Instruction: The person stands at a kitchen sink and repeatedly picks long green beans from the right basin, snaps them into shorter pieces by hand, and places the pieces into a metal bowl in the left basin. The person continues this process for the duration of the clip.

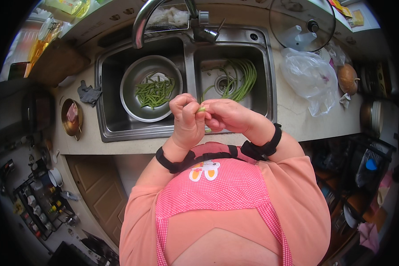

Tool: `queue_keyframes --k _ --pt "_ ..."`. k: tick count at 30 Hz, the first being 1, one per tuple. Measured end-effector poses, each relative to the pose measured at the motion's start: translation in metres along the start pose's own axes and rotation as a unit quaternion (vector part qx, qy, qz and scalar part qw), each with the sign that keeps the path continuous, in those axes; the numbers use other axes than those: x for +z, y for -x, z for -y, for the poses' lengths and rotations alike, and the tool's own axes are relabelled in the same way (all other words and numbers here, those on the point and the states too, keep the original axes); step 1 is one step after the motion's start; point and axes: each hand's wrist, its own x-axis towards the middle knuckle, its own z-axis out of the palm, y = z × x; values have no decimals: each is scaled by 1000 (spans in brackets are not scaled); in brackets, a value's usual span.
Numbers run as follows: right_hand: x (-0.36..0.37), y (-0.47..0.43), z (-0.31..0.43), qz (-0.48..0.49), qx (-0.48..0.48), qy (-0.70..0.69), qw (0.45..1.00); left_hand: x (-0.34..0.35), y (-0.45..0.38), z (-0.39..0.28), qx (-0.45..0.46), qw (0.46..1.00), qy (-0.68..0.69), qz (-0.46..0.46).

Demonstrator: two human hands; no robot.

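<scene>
My left hand (188, 121) and my right hand (229, 114) meet in front of the sink's near rim, both pinching a green bean (202, 109) between their fingertips. Most of that bean is hidden by the fingers. A metal bowl (128, 99) in the left basin holds many short pieces of green bean (155, 91). In the right basin, a bunch of long green beans (247, 79) curves around the drain (224, 84).
The faucet (143, 20) arches over the double sink (189, 66). Left of it are a grey cloth (89, 93) and a small pan (66, 128) with raw meat. A clear plastic bag (309, 76), a glass lid (302, 20) and a brownish round vegetable (347, 79) are to the right.
</scene>
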Motion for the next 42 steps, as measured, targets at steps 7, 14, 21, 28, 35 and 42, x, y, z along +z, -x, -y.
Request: queue_keyframes --k 7,14,21,28,35,42 --pt "3 1 -1 0 32 -31 999 0 0 -1 12 1000 9 3" --pt "4 4 -2 12 35 53 998 -5 -7 -5 19 995 77 57" --pt "-10 3 -15 -105 -80 443 886 -6 -16 -15 -112 951 286 -29" --pt "-14 9 -11 -221 -231 646 693 -29 -21 -17 -308 728 602 -108" --pt "36 -15 -23 -168 -206 607 749 -39 -18 -16 -331 736 584 -90" --pt "24 -20 -24 -239 -128 476 837 -39 -11 -18 -311 826 468 47"
